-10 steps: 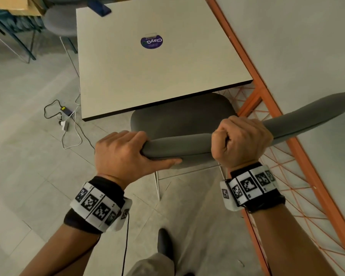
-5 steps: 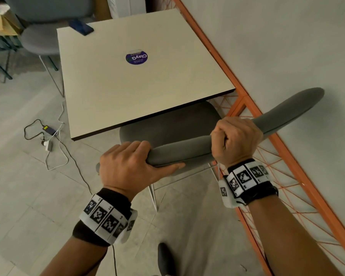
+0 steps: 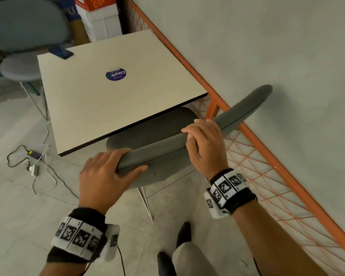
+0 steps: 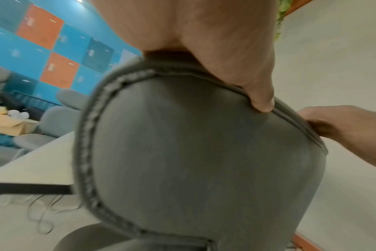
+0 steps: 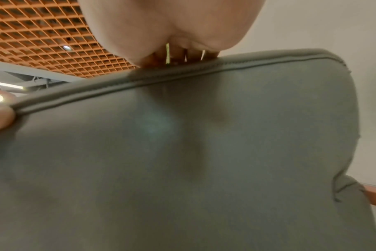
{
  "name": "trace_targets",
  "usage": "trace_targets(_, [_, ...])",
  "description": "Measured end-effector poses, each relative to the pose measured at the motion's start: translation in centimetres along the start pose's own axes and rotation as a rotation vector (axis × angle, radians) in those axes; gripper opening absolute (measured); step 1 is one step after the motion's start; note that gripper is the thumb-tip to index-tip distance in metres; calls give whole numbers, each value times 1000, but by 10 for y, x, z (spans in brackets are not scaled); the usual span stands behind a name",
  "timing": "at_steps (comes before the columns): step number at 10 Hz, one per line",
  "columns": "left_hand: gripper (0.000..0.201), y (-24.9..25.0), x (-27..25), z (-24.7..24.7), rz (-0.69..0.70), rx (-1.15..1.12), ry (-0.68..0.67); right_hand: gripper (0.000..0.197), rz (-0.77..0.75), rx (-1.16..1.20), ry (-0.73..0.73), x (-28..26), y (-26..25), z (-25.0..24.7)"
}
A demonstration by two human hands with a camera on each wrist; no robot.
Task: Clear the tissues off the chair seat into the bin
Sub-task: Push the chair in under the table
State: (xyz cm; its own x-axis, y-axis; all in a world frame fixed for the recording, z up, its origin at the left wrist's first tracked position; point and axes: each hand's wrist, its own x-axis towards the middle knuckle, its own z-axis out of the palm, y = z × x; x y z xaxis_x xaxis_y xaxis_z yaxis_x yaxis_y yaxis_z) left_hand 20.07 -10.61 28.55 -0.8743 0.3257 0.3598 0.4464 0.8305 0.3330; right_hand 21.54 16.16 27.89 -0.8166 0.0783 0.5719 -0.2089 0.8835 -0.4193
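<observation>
Head view, lower centre: left hand clamped on near end of curved grey upholstered chair backrest, fingers over top edge, thumb pressed against rear face. Right hand at mid-frame, resting on same top edge, fingers loosely draped over it, hardly curled. Grey padded chair seat mostly tucked under square cream tabletop above; visible part bare, no tissues or bin in sight. Round purple sticker and dark blue phone on tabletop. Orange mesh railing along right.
</observation>
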Motion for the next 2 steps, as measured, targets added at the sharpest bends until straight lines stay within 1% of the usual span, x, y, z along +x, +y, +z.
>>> trace_targets(1, [57,-8,-17,-7,-162,-150,-30,29,80,10,-20,-38,14,-14])
trace_targets(2, [72,-11,-38,-11,-535,-302,-34,31,259,50,-151,-90,39,-29])
